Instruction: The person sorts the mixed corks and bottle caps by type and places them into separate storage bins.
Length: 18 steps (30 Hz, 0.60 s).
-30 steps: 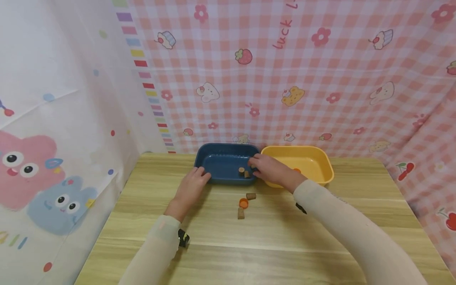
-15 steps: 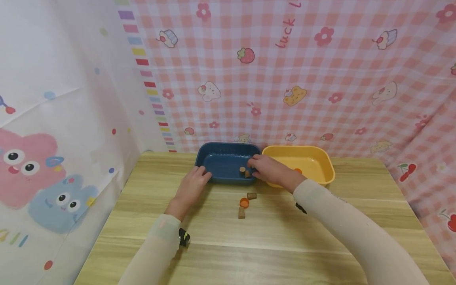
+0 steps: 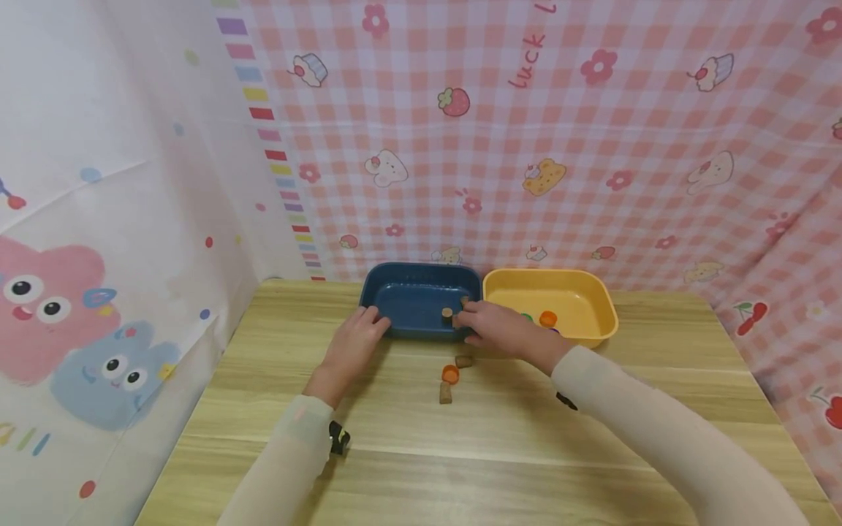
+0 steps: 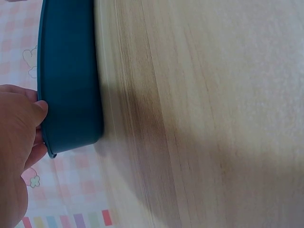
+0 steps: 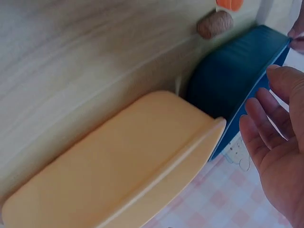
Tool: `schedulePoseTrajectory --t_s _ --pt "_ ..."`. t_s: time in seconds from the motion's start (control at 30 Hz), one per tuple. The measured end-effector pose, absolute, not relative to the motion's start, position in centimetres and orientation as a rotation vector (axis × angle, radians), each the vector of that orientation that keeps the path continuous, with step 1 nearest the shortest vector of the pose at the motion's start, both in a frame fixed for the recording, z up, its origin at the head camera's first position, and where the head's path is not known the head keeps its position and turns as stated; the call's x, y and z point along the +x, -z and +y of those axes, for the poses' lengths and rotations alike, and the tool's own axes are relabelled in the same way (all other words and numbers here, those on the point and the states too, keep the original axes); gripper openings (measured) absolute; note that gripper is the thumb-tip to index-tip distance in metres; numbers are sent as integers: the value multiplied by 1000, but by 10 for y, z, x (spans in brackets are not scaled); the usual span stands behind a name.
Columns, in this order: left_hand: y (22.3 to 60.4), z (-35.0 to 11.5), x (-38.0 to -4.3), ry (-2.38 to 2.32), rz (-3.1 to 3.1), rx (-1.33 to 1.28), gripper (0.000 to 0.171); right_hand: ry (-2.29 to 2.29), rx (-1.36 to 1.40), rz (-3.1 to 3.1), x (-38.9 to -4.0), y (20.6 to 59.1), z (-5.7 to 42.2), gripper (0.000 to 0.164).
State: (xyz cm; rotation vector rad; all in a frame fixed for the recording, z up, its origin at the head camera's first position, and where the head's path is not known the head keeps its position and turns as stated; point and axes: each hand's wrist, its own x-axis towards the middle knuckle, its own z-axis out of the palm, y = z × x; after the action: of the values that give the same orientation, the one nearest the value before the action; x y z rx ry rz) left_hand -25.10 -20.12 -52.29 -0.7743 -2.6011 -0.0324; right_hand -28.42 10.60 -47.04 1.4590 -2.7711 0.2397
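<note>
My left hand (image 3: 353,342) pinches the front-left rim of the dark blue tub (image 3: 411,274), its thumb (image 4: 40,110) on the outer side in the left wrist view. The right hand (image 3: 498,329) reaches over the same tub's front-right corner. In the right wrist view its fingers (image 5: 259,130) are loosely bent, with nothing visible between them. Inside the tub stand or lie a cork (image 3: 447,315), another cork (image 3: 464,301) near the right wall and a third, partly hidden by the right fingertips. On the table before the tub lie two corks (image 3: 463,361) (image 3: 445,394) and an orange bottle cap (image 3: 450,375).
Right beside the blue tub stands a yellow tub (image 3: 601,310) holding an orange cap (image 3: 548,318), a green cap (image 3: 527,317) and a blue one, partly behind the right forearm. A checked cloth (image 3: 427,204) hangs behind the wooden table (image 3: 408,460).
My right hand has drawn back toward the tub's front corner, uncovering a cork by the right wall and caps in the yellow tub. The left hand stays on the rim.
</note>
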Motion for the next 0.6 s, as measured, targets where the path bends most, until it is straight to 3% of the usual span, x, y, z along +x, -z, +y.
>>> schedulePoseTrajectory --t_s 0.6 --pt "524 -202 -252 39 -2577 -788 19 -221 1530 -2711 -255 479 106 20"
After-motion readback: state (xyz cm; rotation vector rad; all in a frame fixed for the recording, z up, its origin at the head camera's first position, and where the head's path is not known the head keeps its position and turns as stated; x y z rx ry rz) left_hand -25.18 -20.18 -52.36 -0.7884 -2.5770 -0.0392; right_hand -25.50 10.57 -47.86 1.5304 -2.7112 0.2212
